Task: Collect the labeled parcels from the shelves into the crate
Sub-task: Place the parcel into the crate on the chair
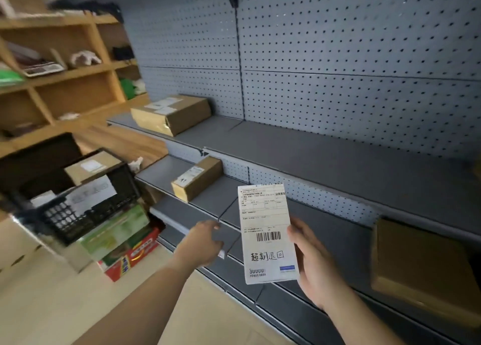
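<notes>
Shelf lips run in a diagonal, tier over tier, on the grey metal shelving (325, 149) with its perforated back panel (338, 45). A stretch of pale floor (52, 305) lies open between the person and the black plastic lattice crate (86, 214) at left.

The right hand (315, 264) grips a flat white labelled parcel (268, 235) by its right edge and holds it upright in the air in front of the lower shelves. The left hand (205, 240) reaches to the lip of a lower shelf. Its fingers point away, and I cannot tell how they are set.

A large brown cardboard box (171, 113) sits on the top tier, a small brown cardboard box (197, 178) on the tier below, and a blurred brown box (421, 264) low at right. The crate rests on green and red printed cartons (122, 240) and holds a labelled cardboard box (91, 167). Wooden cubby shelves (65, 71) stand behind it.

The held parcel shows a barcode, handwritten "超期退回" and printed "POWER BANK".
</notes>
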